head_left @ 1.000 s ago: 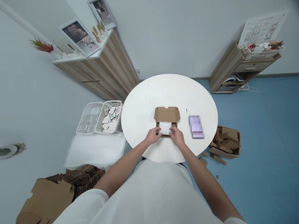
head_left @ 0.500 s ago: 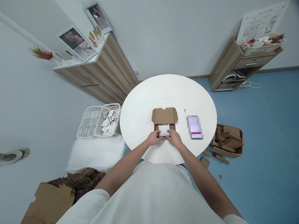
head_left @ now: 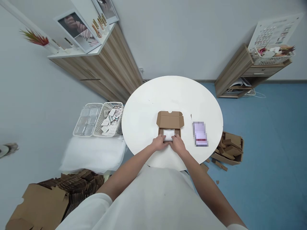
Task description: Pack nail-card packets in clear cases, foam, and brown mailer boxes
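Observation:
A small brown cardboard box [head_left: 170, 121] lies on the round white table with its lid folded back, away from me. Inside it sits a white wrapped packet [head_left: 169, 134]. My left hand [head_left: 159, 142] grips the box's near left corner, its thumb reaching over the rim to the packet's edge. At the near right corner my right hand [head_left: 177, 143] does the same, thumb by the packet's right side. Both hands have fingers curled round the front of the box, partly hiding its front wall.
On the white table [head_left: 144, 102], a blurred-out purplish flat item [head_left: 200, 134] lies right of the box. Left stand a perforated basket of small packets [head_left: 110, 119] and a tray of clear cases [head_left: 88, 119]. Stacked flat cardboard [head_left: 38, 204] is at lower left; a carton of cardboard pieces [head_left: 230, 148] stands right.
The packet looks slightly lower and flatter within the box. Both hands stay at the box's near corners, thumbs shifted a little. The camera view has tilted slightly.

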Motion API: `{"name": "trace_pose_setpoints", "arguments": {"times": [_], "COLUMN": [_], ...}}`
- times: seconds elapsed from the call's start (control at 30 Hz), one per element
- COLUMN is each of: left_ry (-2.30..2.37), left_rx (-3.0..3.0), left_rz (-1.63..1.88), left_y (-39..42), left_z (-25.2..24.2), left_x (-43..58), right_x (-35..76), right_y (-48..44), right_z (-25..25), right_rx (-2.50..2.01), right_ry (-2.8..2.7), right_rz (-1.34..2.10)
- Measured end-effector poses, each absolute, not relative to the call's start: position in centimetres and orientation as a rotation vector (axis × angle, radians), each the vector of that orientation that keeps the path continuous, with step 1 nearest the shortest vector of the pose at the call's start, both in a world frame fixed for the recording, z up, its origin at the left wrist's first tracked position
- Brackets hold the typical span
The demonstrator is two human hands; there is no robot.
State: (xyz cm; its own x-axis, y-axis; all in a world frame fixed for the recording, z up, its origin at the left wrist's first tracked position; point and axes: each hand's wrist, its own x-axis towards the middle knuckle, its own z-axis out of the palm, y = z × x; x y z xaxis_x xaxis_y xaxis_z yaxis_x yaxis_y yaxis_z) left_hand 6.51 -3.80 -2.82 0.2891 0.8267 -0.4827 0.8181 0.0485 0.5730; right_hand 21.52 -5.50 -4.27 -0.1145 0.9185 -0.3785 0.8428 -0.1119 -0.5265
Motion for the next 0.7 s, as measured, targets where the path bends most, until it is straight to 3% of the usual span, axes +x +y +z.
{"name": "trace_pose_setpoints", "arguments": {"times": [0.27, 0.5, 0.7], "left_ry": [1.446, 1.653, 1.558], "left_rx": [1.811, 1.475, 1.063], "left_rz": [0.047, 0.398, 0.513], "left_y": [-4.0, -1.5, 2.9], "left_z": [-2.0, -2.2, -2.1], "left_x": [5.7, 2.6, 1.8], "right_x": [22.2, 26.0, 28.9], "right_y": [-5.8, -5.5, -2.5], "right_z": [-4.0, -3.8, -4.8], "right_rx": [-1.864, -1.785, -1.849], "right_ry": [-2.025, -1.477, -0.839], "right_rz": [0.992, 0.817, 1.305]}}
